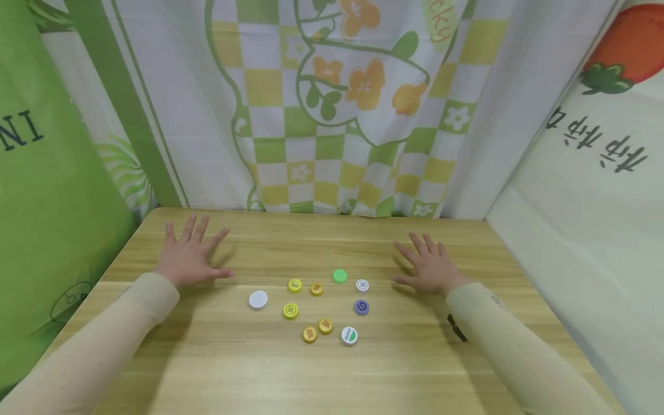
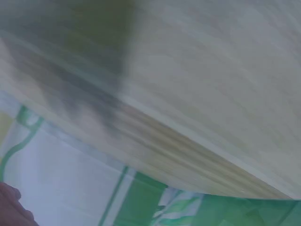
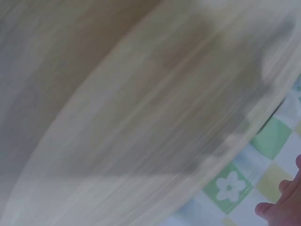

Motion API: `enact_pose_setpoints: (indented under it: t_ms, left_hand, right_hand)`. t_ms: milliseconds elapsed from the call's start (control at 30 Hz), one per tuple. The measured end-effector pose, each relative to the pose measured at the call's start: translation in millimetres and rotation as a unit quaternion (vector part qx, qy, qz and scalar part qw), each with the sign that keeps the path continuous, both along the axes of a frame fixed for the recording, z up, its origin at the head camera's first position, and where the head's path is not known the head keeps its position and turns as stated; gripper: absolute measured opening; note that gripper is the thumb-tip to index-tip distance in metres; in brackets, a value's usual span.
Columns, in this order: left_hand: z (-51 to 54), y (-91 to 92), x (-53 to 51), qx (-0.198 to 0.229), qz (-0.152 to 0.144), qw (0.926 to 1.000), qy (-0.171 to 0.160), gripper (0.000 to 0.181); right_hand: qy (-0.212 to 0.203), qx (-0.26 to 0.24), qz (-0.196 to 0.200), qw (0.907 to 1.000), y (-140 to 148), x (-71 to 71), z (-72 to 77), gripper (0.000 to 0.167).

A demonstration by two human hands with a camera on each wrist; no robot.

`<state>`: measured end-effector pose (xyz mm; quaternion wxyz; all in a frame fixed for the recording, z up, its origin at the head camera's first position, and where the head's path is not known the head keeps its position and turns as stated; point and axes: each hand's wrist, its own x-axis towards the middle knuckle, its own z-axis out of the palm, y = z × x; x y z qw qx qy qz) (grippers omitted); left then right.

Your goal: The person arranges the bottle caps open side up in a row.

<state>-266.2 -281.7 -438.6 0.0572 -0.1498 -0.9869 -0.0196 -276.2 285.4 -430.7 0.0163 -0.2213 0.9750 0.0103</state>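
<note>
My left hand (image 1: pixel 189 256) is spread with straight fingers over the left of the table, holding nothing. On the right side my right hand (image 1: pixel 430 267) is spread in the same way, also with nothing in it. Round bottle caps lie scattered between them. A plain white cap (image 1: pixel 258 300) is nearest the left hand. A white printed cap (image 1: pixel 362 285) and a purple cap (image 1: pixel 361 306) are nearest the right. Toward the middle lie a green cap (image 1: pixel 339 276), a yellow cap (image 1: pixel 291 311), several more yellow or orange ones and a white-and-green cap (image 1: pixel 350 336). Both wrist views catch only fingertips.
The wooden table (image 1: pixel 249 374) has a rounded far left corner. Behind it hangs a checked, flowered curtain (image 1: pixel 321 150). Green cloth (image 1: pixel 62 190) stands along the left, and white printed cloth (image 1: pixel 586 219) along the right. A small dark piece (image 1: pixel 457 327) shows by the right sleeve.
</note>
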Motion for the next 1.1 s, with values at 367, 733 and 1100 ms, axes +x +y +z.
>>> enact_pose_setpoints:
  t_ms: [367,733,1100]
  left_hand:
    - [36.9,32.7,14.8,0.105,-0.005,0.9934,-0.046,0.103]
    - [42.4,35.4,28.1,0.211,-0.054,0.9724,-0.083,0.083]
    - [33.1,39.1,42.5,0.358,-0.011,0.9116,-0.201,0.060]
  right_hand:
    - [-0.053,-0.205,0.031,0.9768,-63,7.4,20.8,0.076]
    - [-0.194,-0.364,0.049,0.9099,-142,20.2,45.0,0.069]
    - [-0.369,-0.446,0.025,0.8151,-206,31.3,44.6,0.061]
